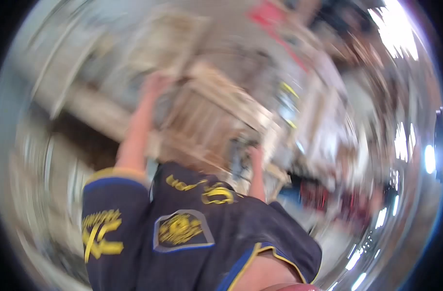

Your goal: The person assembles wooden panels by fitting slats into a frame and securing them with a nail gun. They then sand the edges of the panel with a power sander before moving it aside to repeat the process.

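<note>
Motion smears the whole view. A slatted wooden frame point(202, 123) lies in front of my body, its pale edge board point(231, 94) running along the far side. My left hand point(158, 81) reaches forward to the far left corner of the frame, close to a pale wooden piece point(169, 41); its fingers are blurred. Over the right end of the frame is my right hand point(254, 153), right beside a dark, tool-like object point(240, 153). I cannot tell whether that hand grips it.
Pale boards point(323, 116) are stacked to the right, near an object with bright yellow stripes point(288, 104). Something red point(267, 14) shows at the top. Long light-coloured bars point(68, 63) stand at the left. Reddish items point(328, 196) sit further right.
</note>
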`<state>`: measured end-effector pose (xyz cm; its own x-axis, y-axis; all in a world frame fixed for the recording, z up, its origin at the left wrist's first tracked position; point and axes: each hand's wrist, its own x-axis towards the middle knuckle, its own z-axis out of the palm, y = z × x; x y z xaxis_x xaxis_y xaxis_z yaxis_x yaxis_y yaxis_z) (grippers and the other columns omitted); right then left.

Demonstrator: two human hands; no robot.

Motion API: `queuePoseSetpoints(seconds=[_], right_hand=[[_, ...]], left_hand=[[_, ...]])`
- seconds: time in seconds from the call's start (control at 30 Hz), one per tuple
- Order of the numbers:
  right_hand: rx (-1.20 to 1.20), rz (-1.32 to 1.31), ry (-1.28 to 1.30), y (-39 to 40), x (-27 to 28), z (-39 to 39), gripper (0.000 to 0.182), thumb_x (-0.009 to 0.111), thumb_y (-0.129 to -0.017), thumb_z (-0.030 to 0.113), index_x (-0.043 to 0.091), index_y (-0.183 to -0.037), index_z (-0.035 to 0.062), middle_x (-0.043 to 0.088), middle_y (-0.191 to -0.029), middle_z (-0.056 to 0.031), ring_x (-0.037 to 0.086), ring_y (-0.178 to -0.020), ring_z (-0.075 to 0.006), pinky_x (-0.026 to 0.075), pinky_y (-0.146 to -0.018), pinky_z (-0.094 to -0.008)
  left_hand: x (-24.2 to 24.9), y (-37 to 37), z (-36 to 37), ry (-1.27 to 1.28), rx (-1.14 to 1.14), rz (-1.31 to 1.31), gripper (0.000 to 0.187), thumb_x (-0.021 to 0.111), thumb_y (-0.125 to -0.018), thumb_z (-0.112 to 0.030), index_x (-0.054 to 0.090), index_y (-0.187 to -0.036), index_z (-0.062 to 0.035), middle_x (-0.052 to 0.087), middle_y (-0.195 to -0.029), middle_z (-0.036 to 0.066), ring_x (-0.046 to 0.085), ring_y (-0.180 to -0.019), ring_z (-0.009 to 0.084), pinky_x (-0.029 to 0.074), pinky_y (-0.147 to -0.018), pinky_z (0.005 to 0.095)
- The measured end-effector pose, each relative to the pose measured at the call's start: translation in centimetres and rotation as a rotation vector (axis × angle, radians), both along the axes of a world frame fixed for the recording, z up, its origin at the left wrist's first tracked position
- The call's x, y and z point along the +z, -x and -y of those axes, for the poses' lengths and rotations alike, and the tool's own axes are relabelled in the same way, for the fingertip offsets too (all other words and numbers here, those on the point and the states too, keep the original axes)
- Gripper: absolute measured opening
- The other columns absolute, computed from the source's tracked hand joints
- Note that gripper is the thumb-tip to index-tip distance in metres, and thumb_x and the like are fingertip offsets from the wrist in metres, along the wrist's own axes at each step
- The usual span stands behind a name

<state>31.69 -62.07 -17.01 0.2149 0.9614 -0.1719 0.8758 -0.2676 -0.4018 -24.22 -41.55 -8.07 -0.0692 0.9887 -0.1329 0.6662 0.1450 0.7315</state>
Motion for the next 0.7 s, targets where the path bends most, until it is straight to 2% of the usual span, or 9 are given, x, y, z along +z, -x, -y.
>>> queuePoseSetpoints(seconds=[0.03,0.07,0.1,0.13,0.17,0.23,0.47,0.53,0.7], right_hand=[[-0.442,-0.181,0.216,5.8,8.7,-2.0,0.038,0.063,-0.061,0.023,0.060,-0.093,0.0011,0.062,-0.073,-0.0160,0.058,-0.071,-0.0282,0.046,-0.067,-0.0417],[-0.413,-0.146,0.111,6.0,8.4,-1.9,0.046,0.062,-0.060,0.025,0.057,-0.100,0.0019,0.063,-0.076,-0.0183,0.060,-0.073,-0.0323,0.047,-0.068,-0.0419],[-0.382,-0.105,0.009,6.0,8.1,-1.7,0.054,0.062,-0.059,0.026,0.055,-0.107,0.0028,0.064,-0.079,-0.0206,0.061,-0.075,-0.0365,0.048,-0.069,-0.0420],[-0.479,-0.144,0.172,5.7,7.9,-2.0,0.058,0.061,-0.058,0.028,0.054,-0.111,0.0054,0.064,-0.089,-0.0227,0.061,-0.088,-0.0382,0.048,-0.076,-0.0428],[-0.501,-0.107,0.199,6.4,9.4,-1.9,0.061,0.062,-0.057,0.028,0.054,-0.115,0.0081,0.063,-0.098,-0.0232,0.060,-0.095,-0.0374,0.047,-0.081,-0.0435],[-0.536,-0.104,0.177,7.6,10.8,-1.8,0.061,0.062,-0.057,0.028,0.053,-0.115,0.0084,0.063,-0.100,-0.0233,0.060,-0.097,-0.0376,0.047,-0.082,-0.0437],[-0.514,-0.105,0.125,7.9,10.4,-1.8,0.057,0.062,-0.059,0.029,0.056,-0.112,0.0090,0.063,-0.102,-0.0218,0.060,-0.098,-0.0380,0.047,-0.084,-0.0434],[-0.516,-0.097,0.174,8.1,11.2,-1.9,0.058,0.061,-0.061,0.030,0.055,-0.114,0.0082,0.063,-0.104,-0.0215,0.060,-0.099,-0.0371,0.047,-0.085,-0.0434],[-0.489,-0.030,0.254,8.1,11.3,-2.0,0.056,0.059,-0.066,0.031,0.053,-0.116,0.0072,0.063,-0.106,-0.0208,0.059,-0.102,-0.0354,0.047,-0.087,-0.0437]], left_hand=[[-1.2,0.3,-0.5,-0.182,0.051,-0.013,0.027,0.065,-0.080,-0.028,0.066,-0.081,-0.0017,0.064,-0.073,0.016,0.063,-0.070,0.0288,0.045,-0.064,0.0397],[-0.6,0.3,-1.5,-0.232,0.000,-0.045,0.032,0.064,-0.079,-0.034,0.067,-0.079,-0.0022,0.064,-0.077,0.020,0.061,-0.074,0.0367,0.046,-0.063,0.0440],[0.7,-0.1,-1.3,-0.168,0.041,-0.036,0.032,0.061,-0.080,-0.033,0.067,-0.081,-0.0013,0.063,-0.078,0.021,0.061,-0.076,0.0384,0.046,-0.066,0.0444],[2.3,-0.8,-0.8,-0.140,0.077,-0.096,0.031,0.061,-0.079,-0.032,0.066,-0.082,-0.0013,0.063,-0.077,0.021,0.061,-0.075,0.0381,0.046,-0.068,0.0454],[3.3,-1.4,-0.2,-0.116,0.044,-0.110,0.031,0.061,-0.079,-0.032,0.065,-0.081,-0.0011,0.063,-0.077,0.021,0.061,-0.076,0.0386,0.046,-0.068,0.0459],[5.0,-1.3,0.0,-0.109,0.020,-0.161,0.031,0.060,-0.078,-0.032,0.065,-0.079,-0.0010,0.063,-0.077,0.021,0.061,-0.076,0.0390,0.046,-0.069,0.0463],[4.0,-1.0,0.3,-0.222,0.062,-0.255,0.031,0.055,-0.077,-0.032,0.063,-0.073,-0.0014,0.062,-0.074,0.023,0.059,-0.073,0.0410,0.046,-0.067,0.0476],[4.7,-1.4,0.5,-0.234,0.076,-0.173,0.031,0.055,-0.076,-0.030,0.062,-0.071,-0.0011,0.061,-0.070,0.022,0.059,-0.071,0.0414,0.045,-0.065,0.0478],[4.2,-1.3,0.3,-0.258,0.050,-0.159,0.028,0.054,-0.076,-0.028,0.062,-0.071,-0.0012,0.060,-0.067,0.022,0.058,-0.067,0.0412,0.045,-0.064,0.0471]])
